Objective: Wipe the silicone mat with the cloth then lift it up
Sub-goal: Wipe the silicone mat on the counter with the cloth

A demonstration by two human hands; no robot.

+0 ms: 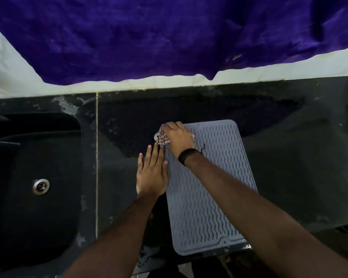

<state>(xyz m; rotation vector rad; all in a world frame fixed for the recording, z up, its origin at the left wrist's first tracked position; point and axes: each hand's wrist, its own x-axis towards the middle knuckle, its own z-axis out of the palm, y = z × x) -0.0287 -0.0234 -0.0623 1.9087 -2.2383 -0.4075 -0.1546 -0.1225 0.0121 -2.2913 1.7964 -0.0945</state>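
Fingers of the right hand curl over a bunched checked cloth, pressing it on the far left corner of the grey silicone mat. Left hand lies flat, fingers straight, apparently on the mat's left edge. Dark countertop, black sink at left, purple fabric behind.

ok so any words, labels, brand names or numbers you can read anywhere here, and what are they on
None can be read.
Cloth: dark lines, a pattern and not letters.
Grey mat: wavy ridges only, no brand mark visible.
Black wristband: plain.
Sink drain: too small to show any marking.
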